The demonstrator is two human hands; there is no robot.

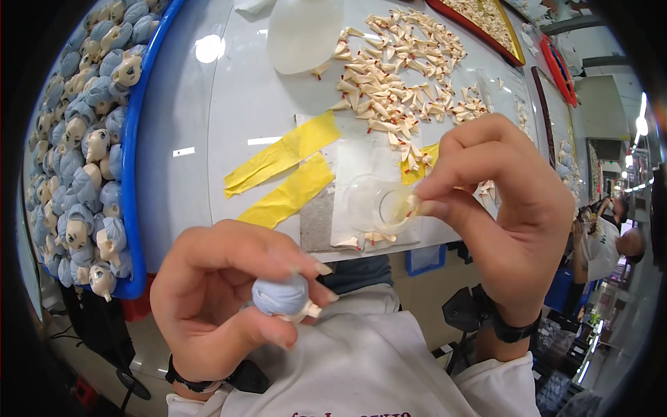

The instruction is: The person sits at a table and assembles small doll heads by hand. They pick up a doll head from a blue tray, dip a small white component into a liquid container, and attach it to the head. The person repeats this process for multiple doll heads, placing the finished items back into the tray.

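Observation:
My left hand (208,285) is closed around a small doll head (279,296) with moulded light-blue hair. A cream neck peg on it points to the right, and its face is turned out of sight. Above the table's near edge, my right hand (514,191) pinches a tiny cream doll part (413,202) between thumb and fingertips, which partly hide it. That part is at the rim of a small clear cup (361,194) holding some pale liquid or residue. Beyond the cup spreads a loose pile of cream pointed pieces with red tips (379,83).
A blue tray (132,153) full of similar doll heads stands at the left. Yellow tape strips (285,153) cross the white tabletop (180,125). A translucent white container (304,35) stands at the back, a red-and-yellow tray (517,48) at the far right. Another person (601,243) is at the right.

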